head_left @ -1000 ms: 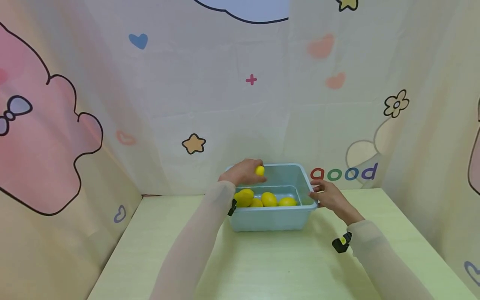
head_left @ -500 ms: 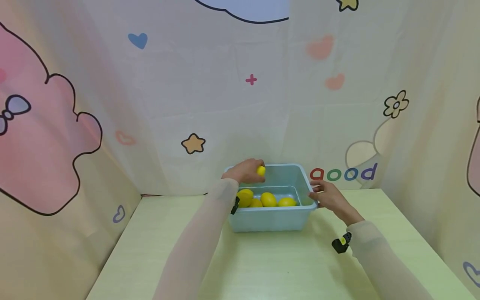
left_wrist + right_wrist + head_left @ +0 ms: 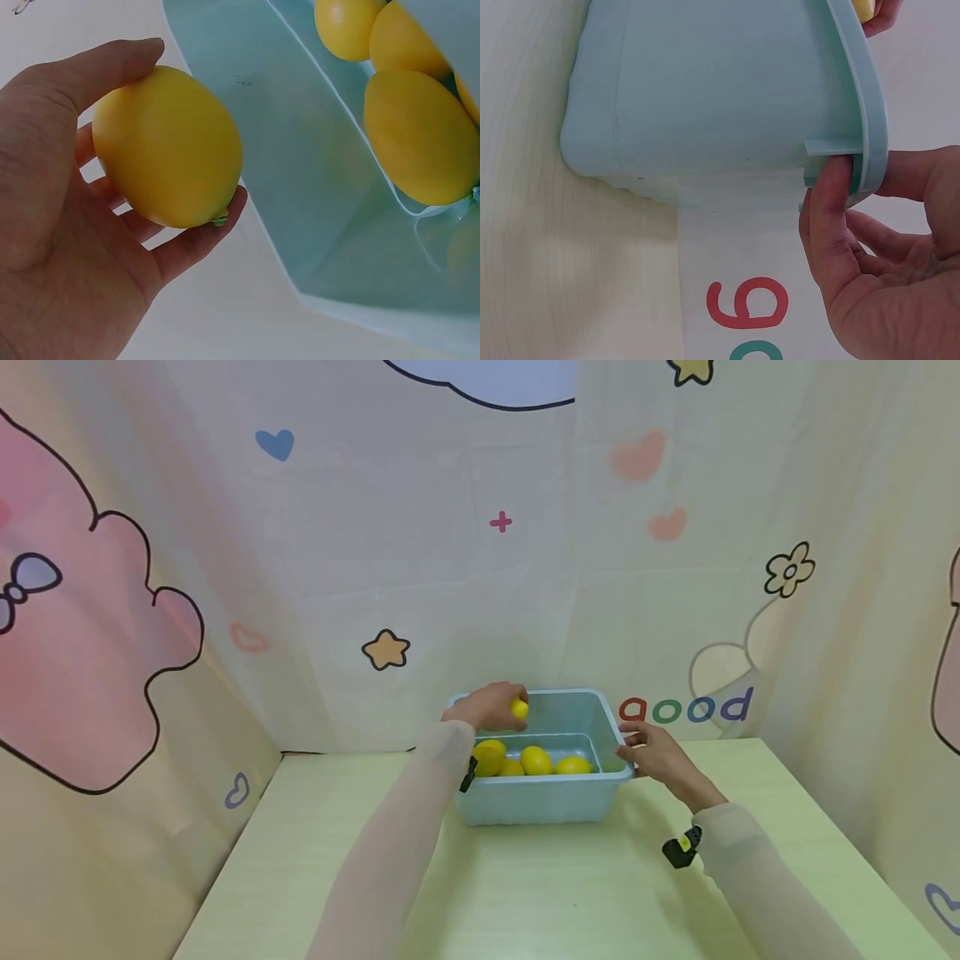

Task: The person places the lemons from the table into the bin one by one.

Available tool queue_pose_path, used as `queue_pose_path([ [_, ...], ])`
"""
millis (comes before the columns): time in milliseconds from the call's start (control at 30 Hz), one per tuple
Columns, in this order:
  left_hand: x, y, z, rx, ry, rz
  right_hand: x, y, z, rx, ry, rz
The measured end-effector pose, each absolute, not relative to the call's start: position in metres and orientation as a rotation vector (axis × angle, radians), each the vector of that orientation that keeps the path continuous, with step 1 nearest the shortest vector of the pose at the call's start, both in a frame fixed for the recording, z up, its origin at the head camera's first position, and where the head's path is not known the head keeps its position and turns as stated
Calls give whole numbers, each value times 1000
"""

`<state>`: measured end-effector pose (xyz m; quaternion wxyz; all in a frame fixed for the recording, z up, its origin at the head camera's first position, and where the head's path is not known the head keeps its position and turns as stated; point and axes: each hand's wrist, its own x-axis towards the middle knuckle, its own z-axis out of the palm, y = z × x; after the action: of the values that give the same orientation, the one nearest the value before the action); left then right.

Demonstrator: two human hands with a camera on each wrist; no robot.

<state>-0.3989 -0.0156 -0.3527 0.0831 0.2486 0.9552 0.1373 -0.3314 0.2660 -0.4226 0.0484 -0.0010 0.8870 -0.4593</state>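
Observation:
A yellow lemon (image 3: pixel 169 146) with a small green stem end is gripped between the thumb and fingers of my left hand (image 3: pixel 491 706). The hand is over the back left part of a light blue plastic basin (image 3: pixel 536 800). Several more lemons (image 3: pixel 537 761) lie on the basin's floor, toward its near side. My right hand (image 3: pixel 663 762) pinches the basin's right rim; in the right wrist view its fingertip (image 3: pixel 832 176) tucks under the lip from outside while the thumb lies on the other side.
The basin stands on a pale wooden table (image 3: pixel 517 893) close to the back. Behind it hangs a printed cloth (image 3: pixel 450 552) with hearts, stars and the word "good"; more cloth closes off both sides.
Very little differs. The left hand shifted slightly right with the lemon, then lowered a touch. The right hand stays on the rim, and the basin stays in place.

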Motion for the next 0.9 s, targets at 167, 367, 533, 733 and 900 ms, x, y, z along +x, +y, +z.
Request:
queue_pose_path([
  [167, -399, -16, -355, 746, 2847, 414, -333, 266, -424, -3, 2693, -1408],
  [367, -400, -16, -354, 750, 2842, 424, -332, 267, -422, -13, 2694, -1402],
  [533, -399, -16, -351, 756, 2847, 416, -331, 266, -421, -11, 2695, -1400],
  [733, -397, -15, -349, 770, 2855, 405, -331, 266, -421, -5, 2699, -1400],
  [900, -393, -15, -348, 785, 2859, 426, -330, 265, -421, -10, 2702, -1391],
])
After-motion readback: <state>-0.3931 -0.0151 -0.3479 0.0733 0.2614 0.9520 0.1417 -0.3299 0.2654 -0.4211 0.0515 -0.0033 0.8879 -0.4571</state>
